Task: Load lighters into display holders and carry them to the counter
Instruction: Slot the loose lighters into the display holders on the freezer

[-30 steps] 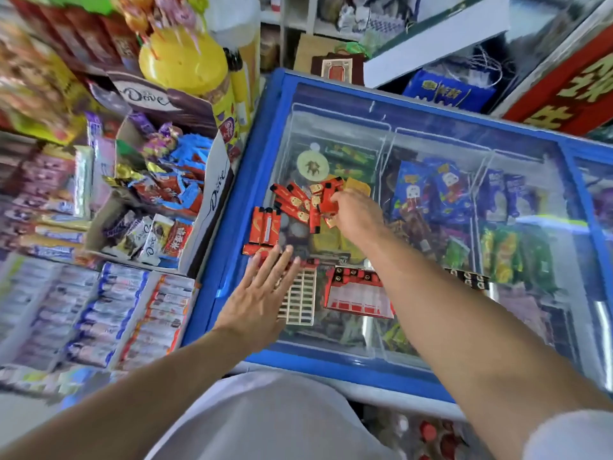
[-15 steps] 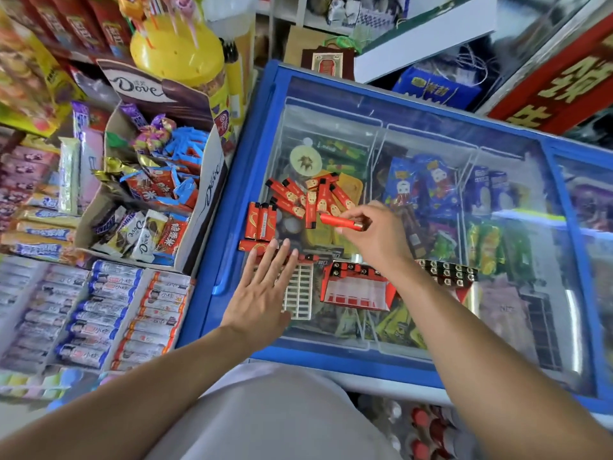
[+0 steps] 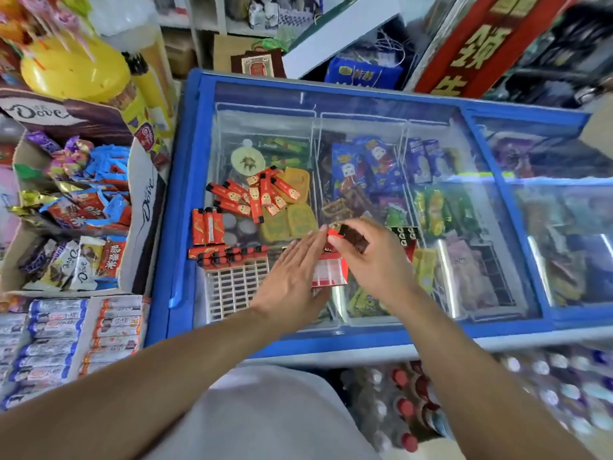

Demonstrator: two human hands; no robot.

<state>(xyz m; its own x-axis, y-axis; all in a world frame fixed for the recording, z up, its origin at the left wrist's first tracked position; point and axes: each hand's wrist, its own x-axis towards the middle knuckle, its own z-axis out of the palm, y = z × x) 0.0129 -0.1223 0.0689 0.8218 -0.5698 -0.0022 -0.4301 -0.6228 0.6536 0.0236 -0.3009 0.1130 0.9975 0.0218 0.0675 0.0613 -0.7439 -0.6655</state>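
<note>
My right hand [image 3: 371, 257], off the loose pile [image 3: 255, 197] on the freezer lid [image 3: 365, 104], now pinches one red lighter [image 3: 335, 231] over the red display holder [image 3: 328, 272], left hand [image 3: 292, 277] flat steadying it; slot apparently next, blurred.

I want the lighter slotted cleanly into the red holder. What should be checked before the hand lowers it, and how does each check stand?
1. Lighter pinched in the right hand: ok.
2. Red holder below the lighter: ok.
3. Left hand flat, steadying the holder: cannot tell whether it touches.
4. Free slot under the lighter: cannot tell, hands cover it.
5. Holder resting level on the freezer lid: ok.
6. More loose lighters within reach: ok.
</note>
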